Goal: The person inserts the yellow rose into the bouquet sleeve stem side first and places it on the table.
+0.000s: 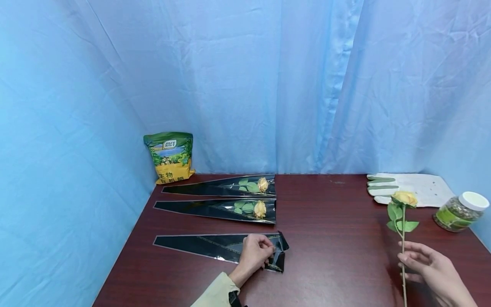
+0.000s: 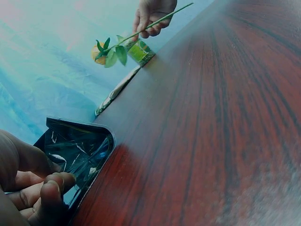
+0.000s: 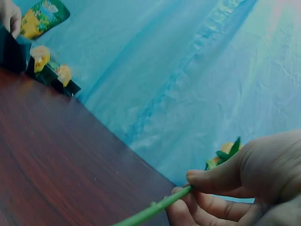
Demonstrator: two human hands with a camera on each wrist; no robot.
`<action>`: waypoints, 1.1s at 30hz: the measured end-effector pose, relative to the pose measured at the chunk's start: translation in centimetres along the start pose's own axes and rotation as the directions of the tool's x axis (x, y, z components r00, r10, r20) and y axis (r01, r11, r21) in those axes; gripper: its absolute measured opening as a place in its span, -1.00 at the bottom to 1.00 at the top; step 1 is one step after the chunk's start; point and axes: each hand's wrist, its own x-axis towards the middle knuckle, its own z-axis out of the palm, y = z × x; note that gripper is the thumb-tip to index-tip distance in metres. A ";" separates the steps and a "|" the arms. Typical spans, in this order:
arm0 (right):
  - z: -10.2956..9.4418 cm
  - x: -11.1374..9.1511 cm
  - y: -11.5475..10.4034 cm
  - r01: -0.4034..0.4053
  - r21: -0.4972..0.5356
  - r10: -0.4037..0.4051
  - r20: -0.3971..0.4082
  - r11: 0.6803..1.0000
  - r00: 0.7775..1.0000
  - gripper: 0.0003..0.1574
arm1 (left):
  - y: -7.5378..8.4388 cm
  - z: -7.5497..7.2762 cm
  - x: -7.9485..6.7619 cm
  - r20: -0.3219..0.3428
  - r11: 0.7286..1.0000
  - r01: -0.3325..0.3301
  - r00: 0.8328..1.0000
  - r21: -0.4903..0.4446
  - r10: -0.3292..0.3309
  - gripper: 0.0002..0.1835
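My right hand (image 1: 433,264) pinches the stem of a yellow rose (image 1: 404,198) between thumb and fingers. The bloom points away from me, green leaves below it, and the stem runs down past the fingers. With its fingertips my left hand (image 1: 255,255) pinches the clear film at the wide end of a black flower sleeve (image 1: 192,244) lying on the table. That mouth stands partly raised, as the left wrist view shows at the sleeve's edge (image 2: 114,141). No flower shows inside this sleeve.
Two more black sleeves (image 1: 192,207), each holding a yellow rose (image 1: 260,209), lie behind on the brown table (image 1: 326,256). A fertilizer bag (image 1: 170,157) stands at the back left. At the right are a glove (image 1: 426,189) and a white-lidded jar (image 1: 460,212). Blue curtains surround the table.
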 end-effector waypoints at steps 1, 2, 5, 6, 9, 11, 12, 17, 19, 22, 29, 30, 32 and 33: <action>0.1 0.0 0.0 0.020 0.048 -0.020 0.001 0.999 1.000 -0.73 | 0.0 0.0 0.0 0.001 1.000 0.000 1.000 0.001 0.000 -0.89; 0.3 -0.1 0.0 0.043 0.099 -0.043 0.003 0.994 0.999 -0.74 | 0.0 0.0 0.0 0.001 1.000 -0.003 1.000 0.001 0.003 -0.89; 0.8 -0.1 0.2 0.138 0.270 -0.145 0.006 0.953 0.989 -0.62 | -0.1 0.0 0.0 0.002 1.000 -0.003 1.000 -0.002 0.003 -0.89; 0.9 -0.1 0.3 0.173 0.317 -0.186 0.013 0.933 0.982 -0.60 | -0.1 0.0 0.0 0.002 1.000 -0.003 1.000 -0.003 0.003 -0.89; 1.4 0.2 0.5 0.262 0.454 -0.308 0.028 0.852 0.951 -0.54 | -0.1 0.0 0.0 0.005 1.000 0.002 1.000 -0.005 -0.002 -0.89; 1.8 0.5 0.4 0.299 0.506 -0.360 0.024 0.809 0.933 -0.53 | -0.1 0.0 0.0 0.005 1.000 0.004 1.000 -0.006 -0.004 -0.89; 2.0 0.6 0.4 0.310 0.526 -0.377 0.021 0.792 0.926 -0.53 | -0.1 0.0 0.0 0.006 1.000 0.005 1.000 -0.007 -0.005 -0.89; 2.9 0.9 -0.5 0.338 0.616 -0.423 -0.009 0.711 0.906 -0.56 | -0.1 0.0 0.0 -0.004 1.000 -0.004 1.000 -0.014 0.004 -0.89; 3.3 1.0 -0.8 0.339 0.677 -0.450 -0.013 0.653 0.893 -0.55 | -0.1 0.1 0.0 -0.008 1.000 -0.008 1.000 -0.013 0.008 -0.89; 3.7 1.2 -1.1 0.326 0.755 -0.480 -0.017 0.568 0.877 -0.53 | -0.1 0.0 0.0 -0.009 1.000 -0.012 1.000 -0.008 0.012 -0.89; 4.7 1.4 -1.4 0.287 0.864 -0.508 -0.042 0.414 0.860 -0.57 | 0.0 0.1 0.0 -0.007 1.000 -0.004 1.000 -0.004 0.004 -0.89; 4.8 1.4 -1.4 0.280 0.875 -0.508 -0.046 0.394 0.860 -0.58 | 0.0 0.1 0.0 -0.006 1.000 -0.004 1.000 -0.005 0.004 -0.89; 5.1 1.3 -1.5 0.270 0.893 -0.501 -0.059 0.360 0.863 -0.60 | 0.0 0.1 0.0 -0.006 1.000 -0.008 1.000 -0.007 0.008 -0.90; 5.2 1.3 -1.6 0.268 0.899 -0.496 -0.066 0.346 0.866 -0.61 | 0.0 0.1 0.0 -0.006 1.000 -0.009 1.000 -0.008 0.009 -0.90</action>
